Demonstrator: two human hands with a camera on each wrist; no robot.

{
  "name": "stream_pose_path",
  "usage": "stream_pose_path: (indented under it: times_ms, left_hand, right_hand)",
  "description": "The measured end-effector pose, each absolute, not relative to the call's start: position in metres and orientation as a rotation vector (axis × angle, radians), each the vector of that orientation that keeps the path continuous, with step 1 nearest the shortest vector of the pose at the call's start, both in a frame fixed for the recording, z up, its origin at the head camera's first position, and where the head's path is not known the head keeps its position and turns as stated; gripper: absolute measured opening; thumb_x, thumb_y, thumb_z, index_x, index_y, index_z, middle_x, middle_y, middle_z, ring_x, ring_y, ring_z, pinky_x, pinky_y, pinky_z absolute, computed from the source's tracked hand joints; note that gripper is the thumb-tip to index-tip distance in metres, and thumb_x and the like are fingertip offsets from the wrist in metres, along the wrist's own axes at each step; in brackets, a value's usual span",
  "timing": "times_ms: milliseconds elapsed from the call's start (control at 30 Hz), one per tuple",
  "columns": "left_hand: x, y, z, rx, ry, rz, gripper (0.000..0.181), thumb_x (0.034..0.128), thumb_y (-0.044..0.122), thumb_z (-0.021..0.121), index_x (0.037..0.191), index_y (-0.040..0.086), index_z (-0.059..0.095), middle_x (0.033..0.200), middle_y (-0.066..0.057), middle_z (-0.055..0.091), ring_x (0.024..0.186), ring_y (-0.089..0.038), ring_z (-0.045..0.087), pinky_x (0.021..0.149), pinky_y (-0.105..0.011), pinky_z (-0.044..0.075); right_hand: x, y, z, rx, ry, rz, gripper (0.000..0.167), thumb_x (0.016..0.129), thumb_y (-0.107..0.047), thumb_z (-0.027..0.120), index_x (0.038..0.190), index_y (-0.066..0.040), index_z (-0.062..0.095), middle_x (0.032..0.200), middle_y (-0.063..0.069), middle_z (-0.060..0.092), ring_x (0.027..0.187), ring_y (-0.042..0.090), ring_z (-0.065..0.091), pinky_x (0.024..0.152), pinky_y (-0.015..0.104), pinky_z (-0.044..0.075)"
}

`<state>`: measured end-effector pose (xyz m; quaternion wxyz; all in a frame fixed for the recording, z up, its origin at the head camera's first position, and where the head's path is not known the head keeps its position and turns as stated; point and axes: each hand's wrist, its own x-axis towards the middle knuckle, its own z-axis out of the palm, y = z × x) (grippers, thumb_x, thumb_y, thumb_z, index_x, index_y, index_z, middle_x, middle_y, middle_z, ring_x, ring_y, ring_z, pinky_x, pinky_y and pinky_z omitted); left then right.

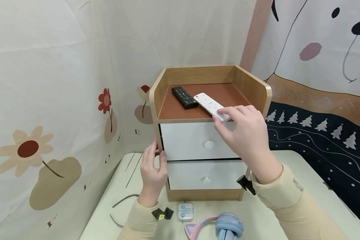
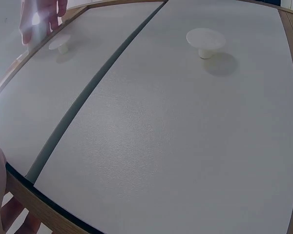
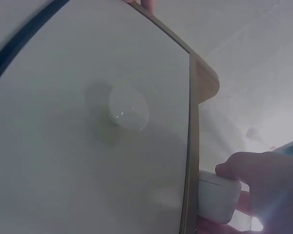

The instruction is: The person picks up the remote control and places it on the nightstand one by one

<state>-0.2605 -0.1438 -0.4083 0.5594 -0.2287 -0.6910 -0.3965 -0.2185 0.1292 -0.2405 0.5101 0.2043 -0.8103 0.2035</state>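
White remote [image 1: 206,101] pinched btwn thumb & fingers of R hand [image 1: 246,133], at front of cabinet's [image 1: 253,87] brown top shelf [image 1: 220,93]; can't tell if lifted. Black remote [image 1: 184,97] lies on shelf, beyond & left of R hand. L hand [image 1: 154,171], fingers extended, touches cabinet's L side. Upper drawer [image 1: 183,141] sits btwn hands. On bench [image 1: 171,231], nearer wearer than both hands: boxed earphones [image 1: 185,212] & cat-ear headphones [image 1: 229,225].
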Motion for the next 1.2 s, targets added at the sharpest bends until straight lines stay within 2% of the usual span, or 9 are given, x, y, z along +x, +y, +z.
stream_pose_path:
  times_ms: [133,400,533,700,933,1100,1200]
  left_hand:
    - [-0.260,-0.144,-0.409,-0.535,-1.630,-0.932,0.052,0.0962,-0.010,0.069,0.148,-0.010,0.062,0.126,-0.028,0.074,0.103,-0.035,0.073,0.086,-0.032,0.065]
    - [-0.258,-0.146,-0.409,-0.527,-1.624,-0.936,0.053,0.0961,-0.010,0.069,0.148,-0.009,0.062,0.128,-0.028,0.073,0.106,-0.036,0.073,0.093,-0.020,0.061]
    - [-0.257,-0.146,-0.409,-0.526,-1.623,-0.936,0.053,0.0962,-0.010,0.069,0.148,-0.009,0.062,0.128,-0.028,0.073,0.107,-0.037,0.073,0.095,-0.018,0.059]
    - [-0.256,-0.146,-0.408,-0.525,-1.622,-0.933,0.053,0.0961,-0.010,0.069,0.148,-0.010,0.062,0.128,-0.029,0.073,0.108,-0.037,0.073,0.094,-0.019,0.060]
    - [-0.256,-0.145,-0.407,-0.529,-1.626,-0.927,0.053,0.0957,-0.010,0.070,0.148,-0.009,0.062,0.129,-0.028,0.073,0.109,-0.037,0.073,0.089,-0.031,0.063]
    - [-0.256,-0.145,-0.406,-0.526,-1.639,-0.914,0.053,0.0958,-0.009,0.070,0.149,-0.009,0.062,0.129,-0.028,0.073,0.110,-0.037,0.073,0.090,-0.028,0.063]
    - [-0.258,-0.145,-0.407,-0.530,-1.634,-0.919,0.053,0.0962,-0.009,0.070,0.149,-0.009,0.062,0.129,-0.028,0.073,0.108,-0.037,0.073,0.090,-0.026,0.063]
  right_hand:
    - [-0.222,0.125,-0.234,0.481,-2.028,0.483,0.021,0.097,-0.028,0.078,0.106,-0.010,0.085,0.100,0.014,0.084,0.097,0.041,0.071,0.083,0.055,0.056]
    - [-0.233,0.118,-0.218,0.508,-2.167,0.474,0.023,0.099,-0.028,0.077,0.108,-0.008,0.085,0.104,0.015,0.085,0.098,0.041,0.071,0.083,0.055,0.056]
    - [-0.238,0.116,-0.206,0.539,-2.268,0.460,0.026,0.100,-0.029,0.076,0.109,-0.007,0.086,0.102,0.015,0.084,0.097,0.041,0.070,0.084,0.054,0.056]
    - [-0.246,0.114,-0.193,0.523,-2.405,0.468,0.025,0.102,-0.031,0.075,0.110,-0.010,0.086,0.099,0.013,0.084,0.099,0.039,0.071,0.084,0.053,0.056]
    - [-0.257,0.112,-0.182,0.456,-2.530,0.500,0.026,0.102,-0.038,0.074,0.111,-0.016,0.085,0.104,0.012,0.083,0.096,0.034,0.069,0.079,0.048,0.056]
    - [-0.265,0.113,-0.177,0.429,-2.576,0.511,0.029,0.101,-0.041,0.075,0.114,-0.018,0.084,0.108,0.012,0.083,0.094,0.033,0.070,0.078,0.049,0.056]
    - [-0.272,0.112,-0.176,0.433,-2.602,0.499,0.032,0.100,-0.042,0.076,0.118,-0.017,0.084,0.116,0.013,0.082,0.101,0.035,0.072,0.084,0.051,0.059]
